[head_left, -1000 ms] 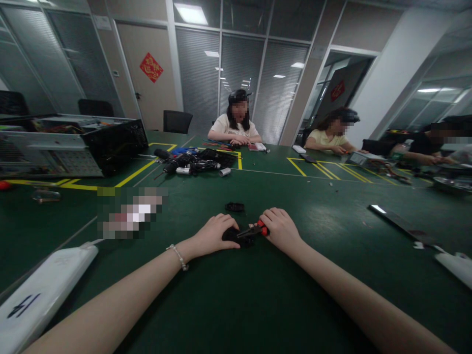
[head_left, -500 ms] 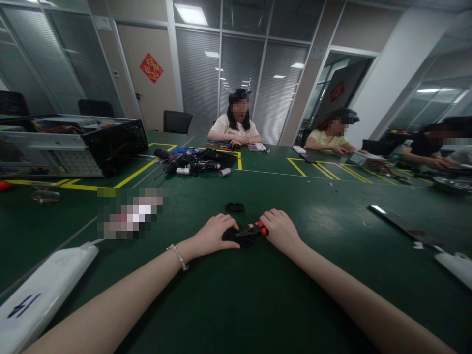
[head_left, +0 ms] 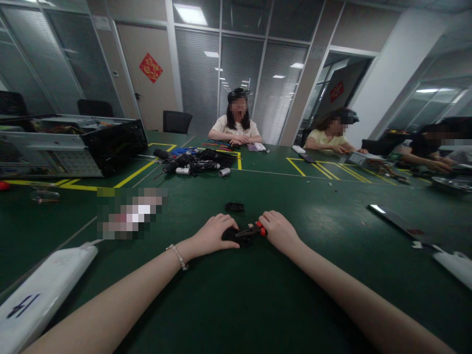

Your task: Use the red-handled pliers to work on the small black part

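Observation:
My left hand is closed round a small black plastic part, low over the green table. In my right hand are pliers with red handles, most of the grips hidden by the fingers. The dark jaws point left and meet the black part; whether they pinch it I cannot tell. Just beyond my hands lies another black plastic piece, which neither hand touches.
On the left stand an opened computer case and a white power bank marked 14. A pile of black tools and cables lies farther back. A dark flat slab rests at right. People sit across the green table.
Both hands stay almost in place. My right hand and the pliers have shifted very slightly left; the black part looks held as before.

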A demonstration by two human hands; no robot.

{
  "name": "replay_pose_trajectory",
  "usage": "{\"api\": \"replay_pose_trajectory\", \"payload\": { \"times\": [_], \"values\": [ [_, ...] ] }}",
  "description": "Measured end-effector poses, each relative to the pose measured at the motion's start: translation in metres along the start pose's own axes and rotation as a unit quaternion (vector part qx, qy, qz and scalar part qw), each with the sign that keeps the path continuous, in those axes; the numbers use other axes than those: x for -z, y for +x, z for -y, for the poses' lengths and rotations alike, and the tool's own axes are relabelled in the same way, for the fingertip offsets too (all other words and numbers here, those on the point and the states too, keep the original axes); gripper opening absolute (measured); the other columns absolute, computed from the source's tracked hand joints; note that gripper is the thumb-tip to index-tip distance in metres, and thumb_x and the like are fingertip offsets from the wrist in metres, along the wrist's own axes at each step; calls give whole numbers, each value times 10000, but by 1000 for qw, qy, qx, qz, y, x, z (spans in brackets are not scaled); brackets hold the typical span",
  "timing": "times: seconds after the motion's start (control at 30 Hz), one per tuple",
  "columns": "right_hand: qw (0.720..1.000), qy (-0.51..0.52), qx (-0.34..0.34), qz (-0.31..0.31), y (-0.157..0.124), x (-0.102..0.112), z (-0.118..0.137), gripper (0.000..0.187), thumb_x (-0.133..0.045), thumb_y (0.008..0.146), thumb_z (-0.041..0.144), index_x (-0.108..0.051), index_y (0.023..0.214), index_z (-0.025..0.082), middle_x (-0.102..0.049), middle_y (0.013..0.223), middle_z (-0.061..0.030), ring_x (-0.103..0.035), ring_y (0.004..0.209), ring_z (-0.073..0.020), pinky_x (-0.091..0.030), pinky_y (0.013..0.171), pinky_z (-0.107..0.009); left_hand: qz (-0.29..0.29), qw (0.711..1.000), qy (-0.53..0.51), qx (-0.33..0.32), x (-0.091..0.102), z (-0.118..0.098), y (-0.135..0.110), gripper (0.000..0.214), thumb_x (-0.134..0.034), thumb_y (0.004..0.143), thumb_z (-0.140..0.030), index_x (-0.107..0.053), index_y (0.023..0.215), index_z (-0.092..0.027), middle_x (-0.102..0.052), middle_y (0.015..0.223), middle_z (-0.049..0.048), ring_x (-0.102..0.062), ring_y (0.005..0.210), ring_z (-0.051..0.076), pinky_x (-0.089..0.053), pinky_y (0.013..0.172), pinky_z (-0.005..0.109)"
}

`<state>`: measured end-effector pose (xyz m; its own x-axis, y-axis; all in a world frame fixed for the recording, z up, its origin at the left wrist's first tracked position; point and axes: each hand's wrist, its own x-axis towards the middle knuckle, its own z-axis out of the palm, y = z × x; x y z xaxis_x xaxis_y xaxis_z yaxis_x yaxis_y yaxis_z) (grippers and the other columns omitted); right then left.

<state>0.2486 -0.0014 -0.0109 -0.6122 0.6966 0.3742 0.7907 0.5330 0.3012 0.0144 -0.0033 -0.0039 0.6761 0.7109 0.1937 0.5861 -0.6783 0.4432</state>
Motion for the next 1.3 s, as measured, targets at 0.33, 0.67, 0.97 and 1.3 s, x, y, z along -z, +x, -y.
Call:
{"api": "replay_pose_trajectory", "payload": {
  "times": [0.33,0.67,0.97,1.3],
  "values": [
    [1000,8,1,-8,0,1,-1,176,-441,739,45,-565,836,125,-544,890,-82,-484,758,-163,-384,708,-282,11,1000,-1,6,3,-3,0,357,-597,710,-469,-514,951,-220,-517,988,14,-453,946,211,-363,784,323],
    [1000,15,-11,18,2,4,1,176,-440,723,36,-565,804,131,-558,809,-66,-474,728,-162,-365,674,-271,8,1000,1,0,2,-1,0,351,-593,715,-473,-512,943,-219,-517,975,10,-457,925,202,-358,785,319],
    [999,22,-17,27,1,1,-1,156,-484,692,64,-558,809,135,-556,806,-56,-469,737,-160,-359,678,-265,9,1000,1,4,3,-3,0,344,-586,719,-476,-514,936,-219,-520,978,10,-456,918,205,-361,770,320],
    [999,21,-13,25,1,2,-1,157,-490,689,66,-561,810,138,-562,809,-59,-480,733,-160,-367,670,-269,9,1000,-2,10,2,-1,0,352,-588,713,-481,-516,937,-219,-518,982,13,-455,923,209,-360,773,323]
  ]
}}
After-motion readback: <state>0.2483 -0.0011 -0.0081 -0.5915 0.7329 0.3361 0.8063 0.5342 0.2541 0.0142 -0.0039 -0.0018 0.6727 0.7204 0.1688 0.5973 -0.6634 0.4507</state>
